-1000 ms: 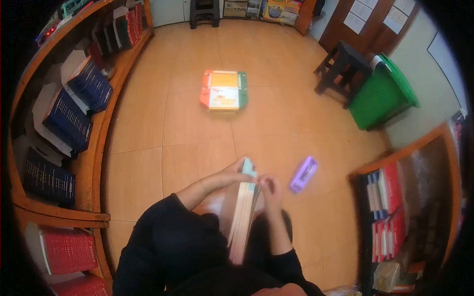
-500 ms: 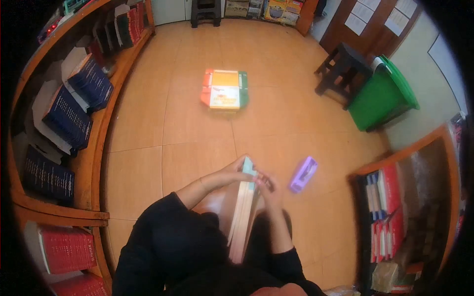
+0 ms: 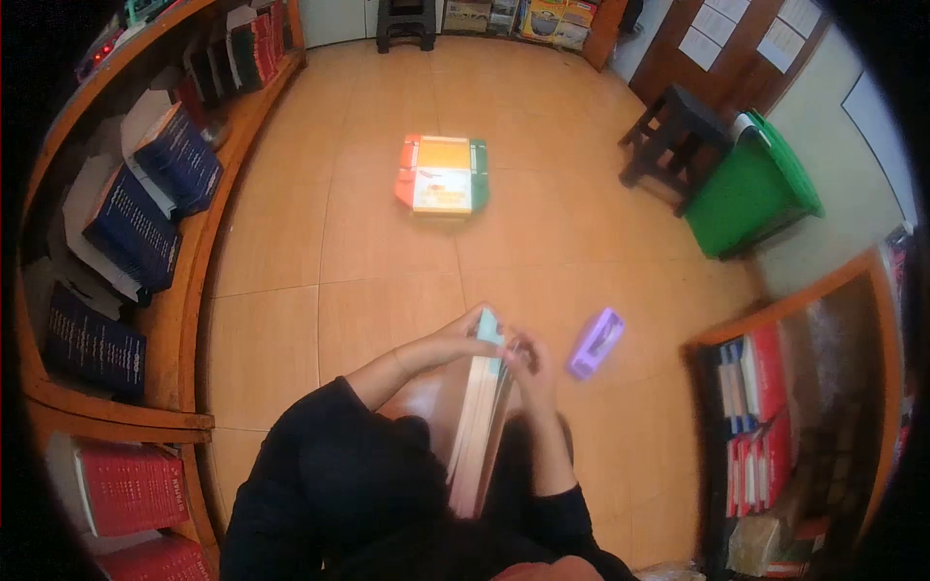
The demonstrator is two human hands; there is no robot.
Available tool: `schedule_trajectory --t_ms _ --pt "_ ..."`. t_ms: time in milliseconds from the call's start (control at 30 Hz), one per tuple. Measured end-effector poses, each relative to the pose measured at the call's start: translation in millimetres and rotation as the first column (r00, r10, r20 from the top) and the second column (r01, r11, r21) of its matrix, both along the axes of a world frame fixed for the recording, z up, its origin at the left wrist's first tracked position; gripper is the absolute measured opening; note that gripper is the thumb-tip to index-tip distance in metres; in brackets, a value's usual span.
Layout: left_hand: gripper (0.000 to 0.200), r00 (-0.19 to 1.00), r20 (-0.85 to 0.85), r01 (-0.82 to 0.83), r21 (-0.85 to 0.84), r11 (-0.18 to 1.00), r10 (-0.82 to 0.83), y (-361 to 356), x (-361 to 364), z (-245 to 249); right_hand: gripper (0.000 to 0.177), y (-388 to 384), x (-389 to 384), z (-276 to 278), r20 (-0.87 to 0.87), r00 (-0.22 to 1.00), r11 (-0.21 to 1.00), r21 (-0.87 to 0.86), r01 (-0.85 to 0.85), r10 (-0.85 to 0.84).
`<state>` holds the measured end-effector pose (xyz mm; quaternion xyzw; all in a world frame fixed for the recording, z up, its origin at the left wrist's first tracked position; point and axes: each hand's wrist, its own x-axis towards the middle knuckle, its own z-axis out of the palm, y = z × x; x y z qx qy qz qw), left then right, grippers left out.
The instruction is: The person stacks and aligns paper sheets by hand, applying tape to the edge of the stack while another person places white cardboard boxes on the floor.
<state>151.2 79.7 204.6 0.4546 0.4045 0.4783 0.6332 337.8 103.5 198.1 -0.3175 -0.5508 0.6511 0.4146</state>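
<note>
Paper stack (image 3: 474,416) sits edge-up over your lap; pages could splay if your grip slackens. Your left hand (image 3: 453,343) clasps its far end, thumb across the blue strip (image 3: 488,324). Your right hand (image 3: 531,368) curls in beside it, can't tell if pinching. Swinging it right might knock the purple object (image 3: 586,360).

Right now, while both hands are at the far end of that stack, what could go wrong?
The near end of the thick stack might slip or splay, since the left hand and right hand are both at its far end.
The light-blue strip there could get creased by the crowded fingers.
The purple object on the floor might get bumped; it's close to the right hand.
</note>
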Motion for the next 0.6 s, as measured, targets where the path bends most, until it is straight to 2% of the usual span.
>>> schedule_trajectory --t_ms 100,200,600 --pt "0.043 1.0 0.002 0.008 0.007 1.0 -0.008 1.0 -0.3 -2.5 0.033 5.9 0.7 -6.4 0.044 0.998 0.992 0.115 -0.053 0.048" --pt "0.042 1.0 0.024 0.003 0.021 1.0 -0.003 0.9 0.8 -3.6 0.032 4.9 1.6 -6.2 0.093 0.995 0.993 0.114 -0.041 0.031" --pt "0.042 0.999 0.053 0.006 -0.013 1.0 -0.005 -0.3 0.9 -3.3 0.03 0.9 2.2 -1.8 0.084 0.996 0.995 0.099 -0.024 0.016"
